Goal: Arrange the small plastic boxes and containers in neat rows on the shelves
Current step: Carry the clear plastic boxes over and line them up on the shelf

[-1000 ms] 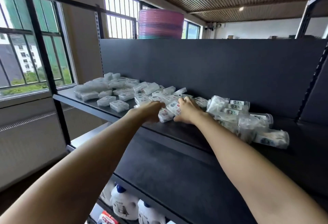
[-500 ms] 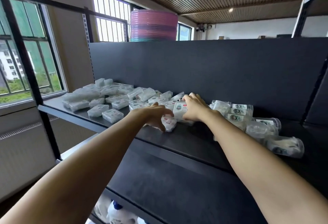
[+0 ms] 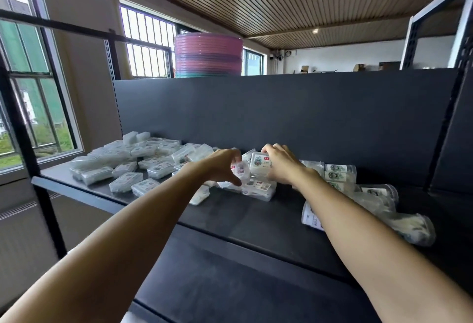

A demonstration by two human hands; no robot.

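Two bare hands meet at the middle of the frame over a dark shelf [image 3: 256, 220]. Left hand [image 3: 222, 167] curls its thumb and fingers round a small clear box [image 3: 242, 171], gripping it. Right hand [image 3: 282, 165] pinches an upright labelled box [image 3: 259, 163] just beside it. Many flat plastic boxes [image 3: 143, 161] lie scattered toward the left of the frame; round clear containers [image 3: 378, 202] lie tumbled at the right. Pink stacked basins [image 3: 208, 55] sit above, at upper centre.
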